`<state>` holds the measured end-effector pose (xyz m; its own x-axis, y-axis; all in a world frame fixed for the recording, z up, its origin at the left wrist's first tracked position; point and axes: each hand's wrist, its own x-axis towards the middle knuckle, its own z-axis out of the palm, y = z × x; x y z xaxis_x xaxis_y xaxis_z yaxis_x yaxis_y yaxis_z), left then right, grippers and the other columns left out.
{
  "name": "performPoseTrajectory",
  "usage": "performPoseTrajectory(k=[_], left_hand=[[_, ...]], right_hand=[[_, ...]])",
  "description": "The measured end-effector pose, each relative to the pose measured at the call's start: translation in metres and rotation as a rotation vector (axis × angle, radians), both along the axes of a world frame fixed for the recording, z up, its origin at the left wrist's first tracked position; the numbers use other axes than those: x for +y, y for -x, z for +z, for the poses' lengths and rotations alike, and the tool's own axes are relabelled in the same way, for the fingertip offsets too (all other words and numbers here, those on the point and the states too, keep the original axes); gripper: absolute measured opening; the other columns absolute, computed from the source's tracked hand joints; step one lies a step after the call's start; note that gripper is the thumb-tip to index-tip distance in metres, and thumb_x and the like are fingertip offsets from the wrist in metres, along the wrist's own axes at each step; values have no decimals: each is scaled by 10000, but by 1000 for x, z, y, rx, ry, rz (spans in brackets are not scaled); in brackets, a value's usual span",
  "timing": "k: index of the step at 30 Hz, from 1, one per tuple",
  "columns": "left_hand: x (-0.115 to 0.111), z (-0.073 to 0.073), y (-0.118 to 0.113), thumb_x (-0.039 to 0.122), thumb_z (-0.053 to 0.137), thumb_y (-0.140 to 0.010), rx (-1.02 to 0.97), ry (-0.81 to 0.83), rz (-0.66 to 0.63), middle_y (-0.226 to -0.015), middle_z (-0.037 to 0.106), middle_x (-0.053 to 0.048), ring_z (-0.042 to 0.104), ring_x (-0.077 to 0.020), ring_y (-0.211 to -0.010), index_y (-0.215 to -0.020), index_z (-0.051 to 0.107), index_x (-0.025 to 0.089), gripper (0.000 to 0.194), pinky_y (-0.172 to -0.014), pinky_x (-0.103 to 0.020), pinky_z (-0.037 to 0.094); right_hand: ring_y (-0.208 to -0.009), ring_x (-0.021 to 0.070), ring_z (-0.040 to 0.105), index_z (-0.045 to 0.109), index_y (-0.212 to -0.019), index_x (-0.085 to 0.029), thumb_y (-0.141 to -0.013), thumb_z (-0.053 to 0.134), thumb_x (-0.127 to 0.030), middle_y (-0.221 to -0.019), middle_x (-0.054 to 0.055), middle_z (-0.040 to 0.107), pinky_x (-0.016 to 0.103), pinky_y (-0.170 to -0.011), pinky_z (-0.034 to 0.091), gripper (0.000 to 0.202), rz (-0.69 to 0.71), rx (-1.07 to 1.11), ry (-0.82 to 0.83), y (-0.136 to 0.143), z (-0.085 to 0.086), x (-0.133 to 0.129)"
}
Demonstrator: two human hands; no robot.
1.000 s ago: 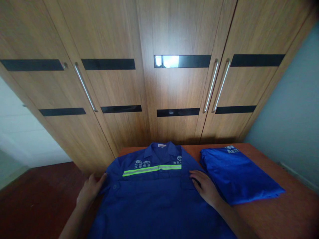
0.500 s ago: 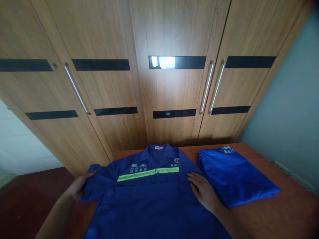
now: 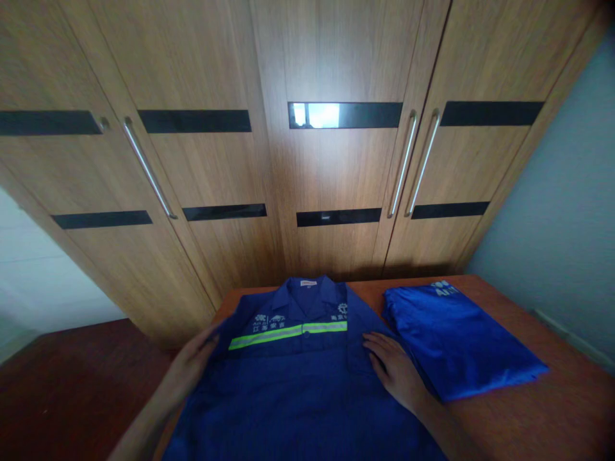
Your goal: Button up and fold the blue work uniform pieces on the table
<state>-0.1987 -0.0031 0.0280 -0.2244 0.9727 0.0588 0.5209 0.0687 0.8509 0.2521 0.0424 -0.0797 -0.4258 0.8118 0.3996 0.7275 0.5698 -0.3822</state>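
Note:
A dark blue work jacket [image 3: 288, 384] lies front up before me, its collar toward the cupboard and a yellow-green reflective band across the chest. My left hand [image 3: 192, 362] grips the jacket's left edge below the shoulder, its fingertips partly hidden by the cloth. On that side the sleeve is out of sight, behind the body of the jacket. My right hand [image 3: 391, 365] rests flat with fingers stretched on the sleeve folded over the jacket's right front. Just right of it is a folded brighter blue garment [image 3: 466, 346] with white print at its far corner.
Both garments lie on a reddish-brown wooden table [image 3: 538, 410]. Directly behind it stands a tall wooden cupboard [image 3: 331, 173] with metal handles and black strips. A pale wall [image 3: 552, 211] is at the right, and dark red floor [image 3: 72, 384] shows at the lower left.
My left hand has moved right, from out beside the jacket to its edge, taking the outstretched sleeve behind the body. My right hand stays in place on the other sleeve.

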Motion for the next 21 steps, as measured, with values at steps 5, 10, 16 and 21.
performPoseTrajectory(k=[5,10,16,21], left_hand=[[-34,-50,-58,569,409,-873,777,37,-261,-1507,354,-45,291,-307,-1391,-1375,451,329,558,-1124,-600,171],[-35,-56,-59,558,349,-907,967,35,-222,-1525,322,-51,274,-287,-1402,-1399,413,314,554,-1119,-573,226],[11,-50,-46,469,305,-937,971,-34,-197,-1504,357,-139,304,-288,-1390,-1369,470,154,559,-1130,-495,262],[50,-70,-41,464,364,-908,956,-130,-202,-1457,407,-208,333,-318,-1371,-1337,479,51,606,-1120,-471,299]], right_hand=[[-1227,232,513,611,-1190,-247,-906,425,-199,-1281,47,609,455,-1034,412,344,3,-19,7,-1,-2,1],[-1221,229,513,611,-1190,-255,-896,433,-196,-1277,47,608,451,-1033,410,349,-3,-21,11,-1,1,-2],[-1098,203,592,642,-1104,-209,-919,386,-205,-1166,78,656,373,-997,449,316,-60,-59,14,19,21,22],[-1302,243,424,517,-1300,-151,-920,393,-238,-1392,127,496,429,-1086,338,410,-116,-102,-46,44,19,62]])
